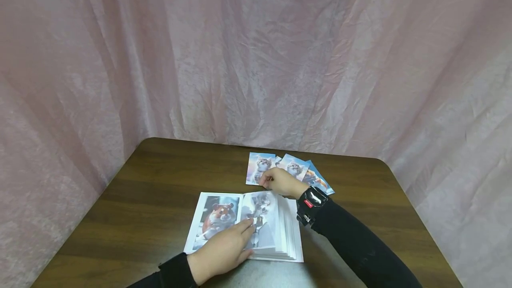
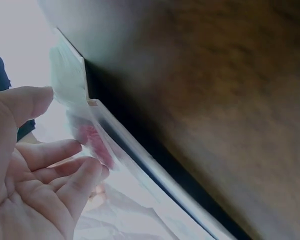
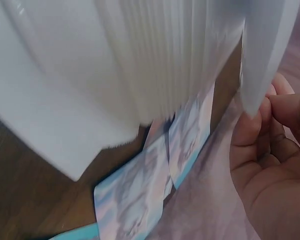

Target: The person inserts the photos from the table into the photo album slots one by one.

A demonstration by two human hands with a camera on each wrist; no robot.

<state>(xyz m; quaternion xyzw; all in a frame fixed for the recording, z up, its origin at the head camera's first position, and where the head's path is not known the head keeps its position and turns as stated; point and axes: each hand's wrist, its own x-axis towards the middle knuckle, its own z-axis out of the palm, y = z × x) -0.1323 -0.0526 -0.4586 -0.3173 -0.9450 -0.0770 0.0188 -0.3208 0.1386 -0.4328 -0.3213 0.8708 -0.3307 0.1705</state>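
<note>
White and thick with leaves, a photo album [image 1: 297, 246] lies spread open near the front of the brown wood worktop [image 1: 152, 208], its two sides turned up to the person. On the album's left side is a picture of a reddish-brown, hamster-like animal [image 1: 220, 217]; on its right side is a paler, greyish picture [image 1: 267, 232], partly washed out by glare. The left hand [image 1: 224, 248] reaches across the album's lower middle, fingers extended over both sides with the tips on the paler picture, the thumb held apart from them. The right hand [image 1: 284, 182] is at the album's far edge, its fingers bent and its thumb close to the index finger; in the right wrist view they pinch the tip of a white leaf [image 3: 267, 50]. Just beyond the album, several picture cards [image 1: 294, 166] lie in a loose, overlapping row, two showing a grey kitten and one at the right end blue with orange; the right hand covers part of them. A black strap [image 1: 313, 201] with a red label circles the right wrist. Behind the worktop hangs a pink, crinkled curtain [image 1: 256, 57].
</note>
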